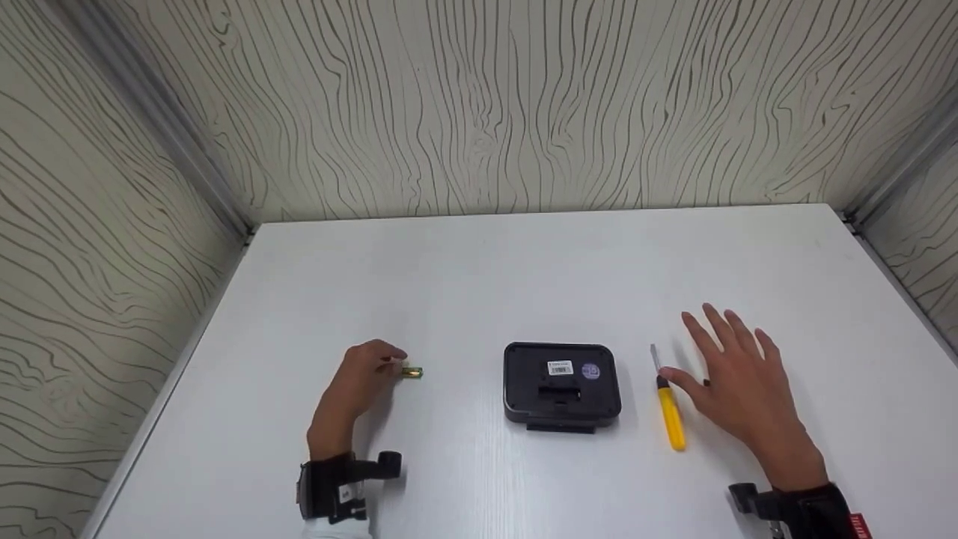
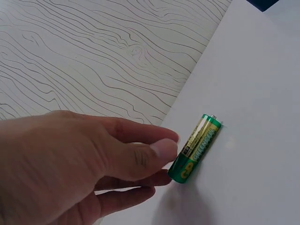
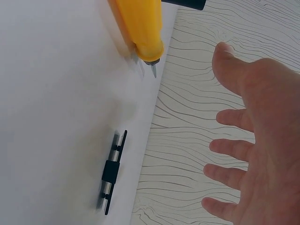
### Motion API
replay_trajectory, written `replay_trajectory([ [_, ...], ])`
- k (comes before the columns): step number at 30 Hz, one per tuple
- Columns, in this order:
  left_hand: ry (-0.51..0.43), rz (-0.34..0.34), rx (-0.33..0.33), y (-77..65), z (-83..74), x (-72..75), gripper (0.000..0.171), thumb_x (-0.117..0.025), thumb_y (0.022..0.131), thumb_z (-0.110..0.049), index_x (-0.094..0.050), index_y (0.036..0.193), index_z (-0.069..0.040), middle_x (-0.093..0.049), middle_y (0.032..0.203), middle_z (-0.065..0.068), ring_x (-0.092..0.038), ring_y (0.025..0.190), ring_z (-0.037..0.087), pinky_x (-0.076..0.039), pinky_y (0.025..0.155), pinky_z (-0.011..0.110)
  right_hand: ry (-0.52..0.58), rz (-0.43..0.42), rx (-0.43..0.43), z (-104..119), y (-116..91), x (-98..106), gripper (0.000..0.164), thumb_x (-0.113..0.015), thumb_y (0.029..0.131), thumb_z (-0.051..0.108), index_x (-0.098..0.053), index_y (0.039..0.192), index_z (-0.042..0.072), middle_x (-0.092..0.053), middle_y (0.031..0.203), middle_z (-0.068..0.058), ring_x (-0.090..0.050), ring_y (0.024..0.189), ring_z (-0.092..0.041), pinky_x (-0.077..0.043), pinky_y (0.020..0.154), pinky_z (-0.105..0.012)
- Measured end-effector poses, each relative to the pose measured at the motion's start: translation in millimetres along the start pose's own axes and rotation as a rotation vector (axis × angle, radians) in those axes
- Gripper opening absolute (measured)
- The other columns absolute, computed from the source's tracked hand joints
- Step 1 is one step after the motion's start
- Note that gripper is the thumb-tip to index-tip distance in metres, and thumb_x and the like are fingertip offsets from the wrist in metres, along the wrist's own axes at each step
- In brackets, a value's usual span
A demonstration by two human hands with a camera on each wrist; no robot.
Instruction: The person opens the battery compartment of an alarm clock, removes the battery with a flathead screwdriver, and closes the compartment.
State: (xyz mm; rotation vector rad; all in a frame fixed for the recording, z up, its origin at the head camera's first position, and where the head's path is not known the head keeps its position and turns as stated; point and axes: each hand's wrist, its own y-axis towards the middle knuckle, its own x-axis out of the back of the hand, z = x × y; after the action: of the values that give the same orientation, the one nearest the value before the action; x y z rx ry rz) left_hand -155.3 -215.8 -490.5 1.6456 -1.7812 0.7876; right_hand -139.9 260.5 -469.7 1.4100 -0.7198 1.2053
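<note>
A green-and-gold AA battery (image 2: 194, 150) is pinched at its flat end by the thumb and fingertips of my left hand (image 1: 367, 378), low over the table. Its metal nub points away from the hand. Off to the right, my right hand (image 1: 748, 385) has its fingers spread and holds nothing. Its thumb comes close to a yellow-handled screwdriver (image 1: 670, 415) in the head view. A thin black-and-silver piece (image 3: 111, 171) lies on the table, mostly hidden by the right hand in the head view.
Between the hands sits a black rounded rectangular device (image 1: 561, 412), with a white label and a round purple sticker facing up. The white table (image 1: 479, 277) ends at wood-grain-patterned panels (image 1: 524, 112) behind and at both sides.
</note>
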Motion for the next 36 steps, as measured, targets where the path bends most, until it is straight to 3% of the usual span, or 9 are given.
replay_trajectory([
  [6,0.002,0.008,-0.006,-0.5,-8.3,2.0,0.032,-0.067,0.09,-0.012,-0.065,0.121,-0.007,-0.061,0.131,0.011,-0.05,0.131,0.031,-0.041,0.107,0.048,0.001,0.002,0.002,1,-1,1,0.077,-0.073,0.08,0.043,-0.045,0.144,0.01,-0.041,0.148,-0.023,-0.035,0.134,-0.044,-0.026,0.104,-0.066],
  [11,0.044,-0.003,-0.013,-1.5,-13.2,1.5,0.048,-0.072,0.087,-0.024,-0.059,0.132,-0.012,-0.052,0.143,0.01,-0.042,0.138,0.032,-0.036,0.111,0.05,-0.002,0.017,-0.007,2,-1,1,0.077,-0.073,0.08,0.044,-0.045,0.144,0.011,-0.04,0.149,-0.023,-0.034,0.135,-0.044,-0.026,0.104,-0.066],
  [15,0.099,-0.049,-0.088,-2.5,-14.4,-0.3,0.057,-0.073,0.085,-0.03,-0.056,0.136,-0.01,-0.049,0.146,0.012,-0.04,0.139,0.034,-0.033,0.113,0.052,-0.002,0.019,-0.008,2,-1,2,0.078,-0.073,0.08,0.044,-0.045,0.144,0.01,-0.04,0.149,-0.023,-0.034,0.135,-0.044,-0.026,0.104,-0.066],
  [21,0.168,-0.085,-0.207,-3.2,-22.2,-1.4,0.075,-0.072,0.083,-0.046,-0.05,0.141,-0.004,-0.044,0.15,0.014,-0.031,0.144,0.038,-0.018,0.117,0.061,0.001,0.015,-0.005,3,-1,2,0.077,-0.073,0.08,0.044,-0.045,0.144,0.01,-0.041,0.148,-0.023,-0.035,0.134,-0.044,-0.026,0.104,-0.066],
  [29,0.181,-0.061,-0.181,-3.1,-34.5,-3.8,0.097,-0.072,0.074,-0.062,-0.037,0.15,-0.015,-0.032,0.158,0.009,-0.017,0.15,0.035,-0.006,0.117,0.065,0.002,0.009,-0.001,1,0,1,0.077,-0.074,0.08,0.044,-0.045,0.144,0.011,-0.041,0.148,-0.023,-0.035,0.133,-0.044,-0.027,0.104,-0.066],
  [36,0.253,-0.064,-0.217,-4.8,-47.3,-10.0,0.102,-0.07,0.071,-0.068,-0.034,0.152,-0.019,-0.03,0.16,0.006,-0.018,0.15,0.035,-0.008,0.115,0.068,0.0,-0.007,0.017,0,0,0,0.076,-0.072,0.081,0.047,-0.046,0.143,0.01,-0.043,0.147,-0.022,-0.037,0.132,-0.044,-0.028,0.103,-0.066],
])
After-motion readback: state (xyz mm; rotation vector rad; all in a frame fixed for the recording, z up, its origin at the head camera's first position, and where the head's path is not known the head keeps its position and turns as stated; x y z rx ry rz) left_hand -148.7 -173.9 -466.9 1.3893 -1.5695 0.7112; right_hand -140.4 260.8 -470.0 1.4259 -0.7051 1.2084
